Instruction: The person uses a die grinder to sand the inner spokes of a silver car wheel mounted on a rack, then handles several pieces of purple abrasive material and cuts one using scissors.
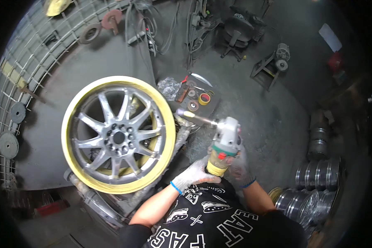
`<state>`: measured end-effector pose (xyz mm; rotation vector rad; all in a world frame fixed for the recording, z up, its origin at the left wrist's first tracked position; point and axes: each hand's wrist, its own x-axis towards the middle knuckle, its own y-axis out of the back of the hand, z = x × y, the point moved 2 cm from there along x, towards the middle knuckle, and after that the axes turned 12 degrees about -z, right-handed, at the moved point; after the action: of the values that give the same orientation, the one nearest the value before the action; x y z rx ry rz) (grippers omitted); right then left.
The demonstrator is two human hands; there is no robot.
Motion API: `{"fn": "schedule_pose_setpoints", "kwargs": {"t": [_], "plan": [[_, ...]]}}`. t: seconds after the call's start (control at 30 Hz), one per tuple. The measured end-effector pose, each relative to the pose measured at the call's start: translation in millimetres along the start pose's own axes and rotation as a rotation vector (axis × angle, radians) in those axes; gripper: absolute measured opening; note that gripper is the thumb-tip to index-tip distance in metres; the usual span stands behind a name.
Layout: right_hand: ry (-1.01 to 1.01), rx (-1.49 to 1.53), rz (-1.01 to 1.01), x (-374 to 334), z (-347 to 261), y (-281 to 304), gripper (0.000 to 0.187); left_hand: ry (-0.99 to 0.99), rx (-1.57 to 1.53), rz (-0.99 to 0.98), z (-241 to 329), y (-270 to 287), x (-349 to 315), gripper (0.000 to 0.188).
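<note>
Alloy wheel (pixel 119 134): silver spokes, yellow-masked rim. Right of the wheel, the angle grinder (pixel 224 144) is grey-white with a yellow, red-marked grip. Both gloves, left hand (pixel 193 175) and right hand (pixel 240 167), are white with blue cuffs.

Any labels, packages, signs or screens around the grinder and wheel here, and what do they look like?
No packages, signs or screens show.
Grinder in both gloved hands: a small red patch on its yellow handle, too small to tell if it is a label.
White sheet, upper right on the floor: rectangular, blank from here.
</note>
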<state>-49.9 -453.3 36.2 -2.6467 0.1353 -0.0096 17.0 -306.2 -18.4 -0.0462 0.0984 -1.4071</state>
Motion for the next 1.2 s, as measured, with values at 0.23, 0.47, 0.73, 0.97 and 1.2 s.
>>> {"fn": "schedule_pose_setpoints", "kwargs": {"t": [0.23,0.47,0.73,0.97,1.2], "plan": [[-0.116,0.275,0.061,-37.1,-5.3,186.3,0.083,0.162,-0.423,-0.141,-69.4,-70.8,159.3,0.036],[-0.304,0.175,0.339,-89.6,16.9,318.9,0.065,0.400,0.127,0.037,-48.5,-93.9,239.5,0.063],[-0.439,0.038,0.518,-23.8,32.3,287.1,0.043,0.607,0.727,0.340,-84.8,-77.8,272.9,0.041],[-0.568,0.428,0.574,37.7,82.0,319.4,0.021,0.593,0.868,0.447,-100.9,-34.1,279.6,0.039],[-0.759,0.328,0.333,92.0,30.5,323.0,0.036,0.317,0.667,0.337,-72.9,33.6,262.6,0.060]]}}
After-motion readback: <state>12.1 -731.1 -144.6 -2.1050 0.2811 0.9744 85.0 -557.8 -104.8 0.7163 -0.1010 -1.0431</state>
